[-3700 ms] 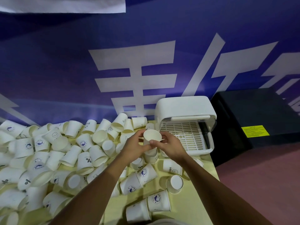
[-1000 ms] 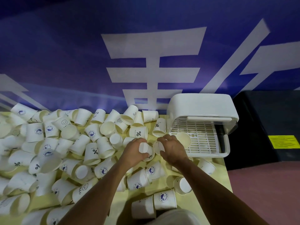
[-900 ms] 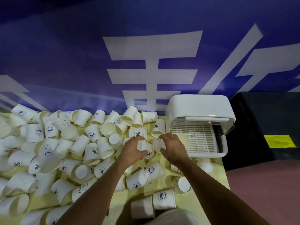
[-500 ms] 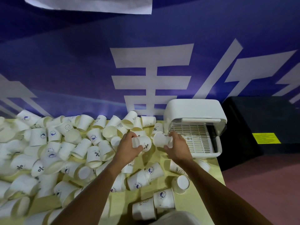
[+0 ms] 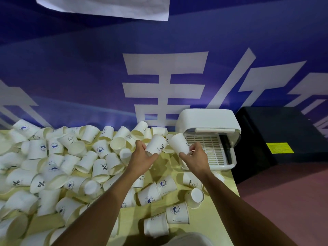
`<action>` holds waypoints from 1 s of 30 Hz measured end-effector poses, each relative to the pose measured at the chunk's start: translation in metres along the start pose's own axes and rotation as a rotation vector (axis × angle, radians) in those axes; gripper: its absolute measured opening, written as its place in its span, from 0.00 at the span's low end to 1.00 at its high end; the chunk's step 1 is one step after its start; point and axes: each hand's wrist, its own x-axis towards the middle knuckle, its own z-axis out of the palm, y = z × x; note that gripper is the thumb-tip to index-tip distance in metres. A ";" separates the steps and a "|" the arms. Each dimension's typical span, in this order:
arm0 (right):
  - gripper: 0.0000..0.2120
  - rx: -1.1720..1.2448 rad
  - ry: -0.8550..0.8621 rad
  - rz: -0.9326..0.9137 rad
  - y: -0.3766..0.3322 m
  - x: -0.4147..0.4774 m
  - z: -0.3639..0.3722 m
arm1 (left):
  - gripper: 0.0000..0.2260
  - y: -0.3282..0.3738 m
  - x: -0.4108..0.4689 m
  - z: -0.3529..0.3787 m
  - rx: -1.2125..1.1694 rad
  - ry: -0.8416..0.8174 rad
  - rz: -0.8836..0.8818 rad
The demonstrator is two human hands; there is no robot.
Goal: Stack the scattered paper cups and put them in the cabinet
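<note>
My left hand grips a white paper cup with a percent mark by its base, held above the table. My right hand grips a second white cup by its base; it tilts left toward the first cup. The two cups are close together but apart. Just right of my hands stands the small white cabinet, its front open and its slatted white tray showing. Many loose white cups lie scattered over the yellow table.
A blue wall with large white characters rises right behind the table. A black box with a yellow label stands right of the cabinet. The table's right edge runs beside a reddish floor. Several cups lie near the front edge.
Both hands have picked a cup each from the pile and lifted them, turning the cups' mouths away from me and bringing them near each other.
</note>
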 end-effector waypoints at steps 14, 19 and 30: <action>0.38 0.242 -0.120 -0.077 -0.007 -0.009 -0.001 | 0.34 0.012 0.002 -0.002 -0.234 -0.137 -0.013; 0.34 0.316 -0.108 -0.081 -0.003 -0.008 -0.001 | 0.40 0.016 0.002 0.003 -0.212 -0.170 0.016; 0.30 0.264 -0.090 -0.109 0.014 0.004 -0.009 | 0.37 0.023 0.000 0.017 -0.171 -0.169 0.015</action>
